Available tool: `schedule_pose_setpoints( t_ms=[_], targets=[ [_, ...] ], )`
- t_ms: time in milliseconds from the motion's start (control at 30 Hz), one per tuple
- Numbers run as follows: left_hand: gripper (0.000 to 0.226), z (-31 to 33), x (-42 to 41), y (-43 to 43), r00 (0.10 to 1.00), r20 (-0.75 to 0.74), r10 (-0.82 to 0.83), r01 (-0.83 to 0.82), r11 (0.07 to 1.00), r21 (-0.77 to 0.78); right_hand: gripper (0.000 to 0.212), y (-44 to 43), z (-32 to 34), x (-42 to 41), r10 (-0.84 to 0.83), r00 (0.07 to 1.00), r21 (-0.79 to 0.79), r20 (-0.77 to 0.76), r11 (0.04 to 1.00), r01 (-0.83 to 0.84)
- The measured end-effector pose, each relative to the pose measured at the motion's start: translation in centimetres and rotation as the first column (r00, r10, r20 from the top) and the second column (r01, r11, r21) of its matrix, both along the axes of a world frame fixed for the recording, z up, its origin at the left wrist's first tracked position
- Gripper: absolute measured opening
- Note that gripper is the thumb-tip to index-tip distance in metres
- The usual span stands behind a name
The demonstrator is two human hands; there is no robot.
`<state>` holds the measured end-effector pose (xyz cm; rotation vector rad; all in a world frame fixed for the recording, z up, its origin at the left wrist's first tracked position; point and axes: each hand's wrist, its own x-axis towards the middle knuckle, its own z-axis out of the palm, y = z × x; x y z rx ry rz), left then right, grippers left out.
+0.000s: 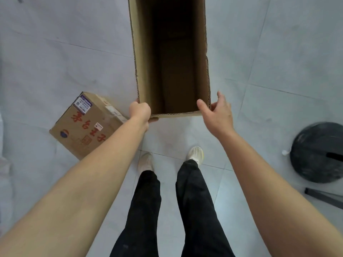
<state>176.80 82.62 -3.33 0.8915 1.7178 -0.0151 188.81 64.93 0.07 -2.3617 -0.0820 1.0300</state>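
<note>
Two-handed, holding an open cardboard box [143, 62] on the floor [74, 62], gripping its near-left corner with the left hand [140, 111], spreading the right hand [219, 114] open at the near-right corner.

Soft, even light on the pale floor [278, 52]; faint shadows (wide-angle bending at the edges), the tall box [143, 75] dark inside.

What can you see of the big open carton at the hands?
The carton is brown corrugated cardboard, long and narrow, open toward the camera, its inside dark with nothing visible in it. Its right rim has a step. The left hand grips the near left corner; the right hand, fingers spread, brackets the near right corner, thumb on the inner side. Whether it rests on the tiled floor is unclear.
</note>
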Motion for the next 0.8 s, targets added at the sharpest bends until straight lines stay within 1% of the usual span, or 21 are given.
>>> schedule_pose_setpoints(
  t_ms=[67, 100, 167, 233, 267, 300, 333, 367, 433, 500, 567, 667, 800],
  targets=[
    [0.059, -0.1, -1.6, 0.2, 0.999, -0.035, 0.006, -0.005, 1.0, 0.021, 0.08, 0.8, -0.5, 0.1, -0.141, 0.974, -0.04, -0.179, 0.99, 0.136],
    [0.059, -0.2, -2.4, -0.1, 0.999, -0.049, 0.006, -0.004, 1.0, 0.029, 0.075, 1.0, -0.5, -0.5, -0.175, 0.953, -0.087, -0.247, 0.984, 0.158],
    [0.058, -0.5, -3.9, -0.8, 0.998, -0.056, 0.027, -0.026, 1.0, 0.016, 0.06, 1.1, -0.6, -2.4, -0.186, 0.929, -0.184, -0.319, 0.974, 0.132],
    [0.051, -1.1, -5.2, -1.5, 0.998, -0.053, 0.026, -0.03, 0.997, -0.073, 0.044, 0.7, -1.0, -4.3, -0.218, 0.906, -0.233, -0.363, 0.963, 0.138],
    [0.045, -1.2, -5.6, -1.8, 0.998, -0.064, -0.001, -0.008, 0.991, -0.135, 0.04, 0.4, -1.2, -5.0, -0.252, 0.885, -0.24, -0.391, 0.956, 0.166],
    [0.043, -1.1, -6.1, -2.0, 0.996, -0.076, -0.046, 0.03, 0.98, -0.196, 0.041, 0.1, -1.5, -5.8, -0.288, 0.859, -0.236, -0.424, 0.95, 0.203],
    [0.044, -1.1, -6.4, -2.1, 0.996, -0.065, -0.067, 0.049, 0.967, -0.249, 0.047, -0.2, -1.7, -6.2, -0.319, 0.835, -0.22, -0.449, 0.945, 0.243],
    [0.046, -0.9, -6.5, -2.1, 0.998, -0.028, -0.058, 0.047, 0.956, -0.289, 0.051, -0.3, -1.8, -6.5, -0.338, 0.821, -0.203, -0.461, 0.94, 0.273],
    [0.057, -0.5, -6.6, -2.1, 0.999, 0.053, -0.008, 0.023, 0.952, -0.304, 0.052, -0.5, -1.5, -6.8, -0.363, 0.838, -0.171, -0.407, 0.932, 0.321],
    [0.064, 0.4, -6.9, -1.8, 0.994, 0.102, 0.03, -0.004, 0.968, -0.25, 0.053, -0.2, -0.5, -7.0, -0.367, 0.861, -0.132, -0.352, 0.93, 0.343],
    [0.063, 1.3, -7.1, -1.1, 0.991, 0.128, 0.034, -0.012, 0.985, -0.17, 0.059, 0.4, 1.1, -7.4, -0.379, 0.861, -0.084, -0.339, 0.924, 0.374],
    [0.062, 4.6, -7.8, 0.6, 0.992, 0.13, -0.005, 0.014, 0.998, -0.068, 0.071, 1.6, 5.2, -8.6, -0.347, 0.891, 0.023, -0.293, 0.929, 0.369],
    [0.069, 9.9, -9.2, 3.9, 0.982, 0.126, -0.141, 0.132, 0.988, 0.075, 0.07, 3.7, 11.8, -9.8, -0.296, 0.927, 0.102, -0.232, 0.94, 0.326]
  ],
)
